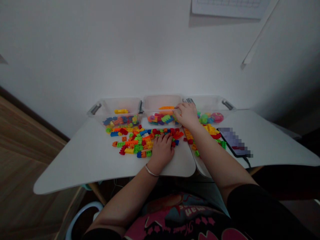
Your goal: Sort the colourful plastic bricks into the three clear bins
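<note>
Precariously, the right hand [186, 115], fingers together at the middle bin [162, 102] rim, could tip it; the left hand [161, 151], fingers spread, could scatter the loose blocks [140, 141].

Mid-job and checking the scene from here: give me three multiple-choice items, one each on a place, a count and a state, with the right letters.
1. Where is the right hand?
A) On the left bin
B) At the right side of the middle bin
C) Under the table

2. How many clear plastic bins stand along the back of the table?
A) Two
B) Three
C) Four

3. How is the left hand placed?
A) Lying on the loose toy bricks
B) Gripping a bin handle
C) Raised clear of the table

1: B, its fingers reach over that bin's rim.
2: B, three stand side by side.
3: A, its fingers lie on the bricks.
</note>
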{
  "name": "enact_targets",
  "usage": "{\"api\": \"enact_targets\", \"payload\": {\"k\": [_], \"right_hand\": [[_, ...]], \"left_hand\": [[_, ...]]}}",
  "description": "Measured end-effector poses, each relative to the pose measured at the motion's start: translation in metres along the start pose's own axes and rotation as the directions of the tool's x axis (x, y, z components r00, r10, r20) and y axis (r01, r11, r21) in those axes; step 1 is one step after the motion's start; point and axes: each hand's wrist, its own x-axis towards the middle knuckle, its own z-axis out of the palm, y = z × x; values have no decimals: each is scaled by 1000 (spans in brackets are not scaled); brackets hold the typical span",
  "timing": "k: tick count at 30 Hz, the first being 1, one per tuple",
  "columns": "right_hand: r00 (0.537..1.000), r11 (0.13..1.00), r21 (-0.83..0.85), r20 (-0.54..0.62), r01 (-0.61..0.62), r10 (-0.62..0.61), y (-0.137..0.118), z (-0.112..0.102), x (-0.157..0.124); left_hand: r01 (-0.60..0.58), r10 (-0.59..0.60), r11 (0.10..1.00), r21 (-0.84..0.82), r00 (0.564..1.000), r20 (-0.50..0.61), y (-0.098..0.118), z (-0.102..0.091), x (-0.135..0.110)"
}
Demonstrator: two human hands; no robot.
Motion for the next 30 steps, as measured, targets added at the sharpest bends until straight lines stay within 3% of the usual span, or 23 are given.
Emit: {"api": "enact_targets", "payload": {"k": [4, 8, 14, 19, 30], "right_hand": [[997, 990, 137, -76, 29, -19, -5, -11, -7], [989, 973, 229, -134, -24, 56, 1, -15, -38], [993, 994, 74, 94, -82, 75, 8, -2, -92], [968, 997, -42, 239, -65, 73, 3, 7, -108], [965, 995, -3, 243, -103, 100, 3, 15, -108]], "left_hand": [[5, -5, 1000, -1, 1000, 1, 0, -1, -1], [0, 0, 1000, 3, 1000, -9, 0, 0, -1], [-8, 8, 1000, 8, 1000, -21, -2, 4, -1], [0, 0, 1000, 1, 1000, -18, -2, 4, -1], [-4, 5, 1000, 9, 1000, -18, -3, 4, 0]]}}
